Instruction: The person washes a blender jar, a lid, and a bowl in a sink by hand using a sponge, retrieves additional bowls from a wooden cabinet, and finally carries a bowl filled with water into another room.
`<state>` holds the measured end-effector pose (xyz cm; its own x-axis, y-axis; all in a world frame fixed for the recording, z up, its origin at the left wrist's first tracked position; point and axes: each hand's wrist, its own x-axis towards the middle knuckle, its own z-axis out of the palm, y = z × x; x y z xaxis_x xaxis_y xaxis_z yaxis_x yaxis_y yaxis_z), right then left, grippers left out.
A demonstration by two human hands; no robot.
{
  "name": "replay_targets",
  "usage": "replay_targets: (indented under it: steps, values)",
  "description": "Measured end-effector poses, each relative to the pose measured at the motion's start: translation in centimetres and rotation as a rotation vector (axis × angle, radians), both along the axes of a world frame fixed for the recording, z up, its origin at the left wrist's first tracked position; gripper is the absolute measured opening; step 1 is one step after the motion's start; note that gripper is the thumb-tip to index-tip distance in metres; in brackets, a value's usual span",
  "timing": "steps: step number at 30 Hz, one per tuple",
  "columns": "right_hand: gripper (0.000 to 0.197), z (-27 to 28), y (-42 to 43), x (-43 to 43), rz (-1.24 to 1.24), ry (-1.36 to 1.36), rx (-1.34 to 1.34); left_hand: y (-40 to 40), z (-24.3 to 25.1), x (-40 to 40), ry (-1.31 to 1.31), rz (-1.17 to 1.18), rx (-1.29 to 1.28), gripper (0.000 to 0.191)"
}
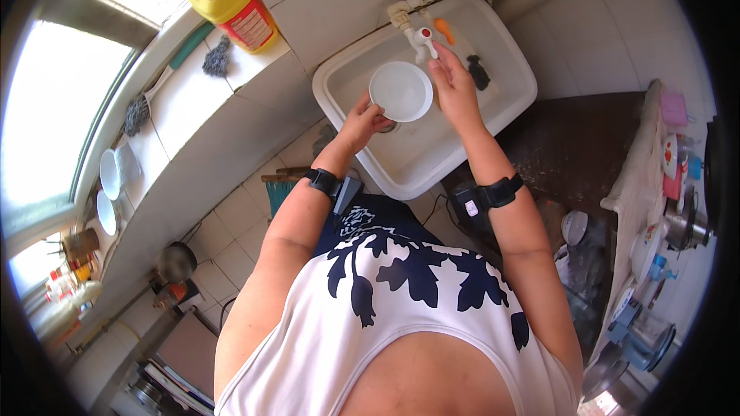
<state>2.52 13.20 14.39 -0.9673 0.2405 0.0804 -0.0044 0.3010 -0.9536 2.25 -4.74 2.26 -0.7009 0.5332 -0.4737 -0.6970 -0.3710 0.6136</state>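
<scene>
My left hand (365,121) grips the lower left rim of a white bowl (400,92) over the white sink (419,176). The bowl seems to hold clear liquid. At the wall side of the sink, my right hand (454,84) has its thumb and fingertips at the lever of a white tap (425,37) with a red mark. The tap's spout is just above the bowl's upper right rim. An orange object (444,31) lies beyond the tap, and a dark object (478,72) rests in the basin to the right of my right hand.
A yellow pump bottle (234,3), grey scouring pads (217,58) and white cups (118,170) stand or lie on the tiled window ledge at left. To the right of the sink is a dark brown surface (569,144), with bowls and kitchenware farther right. A pan (177,262) is at lower left.
</scene>
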Motion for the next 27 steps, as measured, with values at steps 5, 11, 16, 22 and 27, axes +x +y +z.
replay_targets:
  steps: [5,11,16,22,27]
  values:
    - [0.042,-0.3,2.1,1.1,0.12,-0.02,-0.157,-1.7,1.6,3.3,-0.026,0.091,-0.028,0.058]
    - [0.041,-6.9,5.4,6.7,0.536,-0.194,0.489,-5.4,3.3,11.3,0.012,0.317,0.054,0.055]
    - [0.041,-9.4,7.4,11.8,0.716,-0.132,0.512,-8.6,7.3,20.0,0.016,0.498,0.036,0.055]
    - [0.039,-8.0,5.5,14.1,0.772,-0.05,0.441,-12.4,11.4,32.2,-0.022,0.811,-0.031,0.058]
    - [0.021,-4.7,-2.2,15.1,0.788,-0.07,0.492,-17.0,13.6,40.9,0.014,0.997,-0.111,0.061]
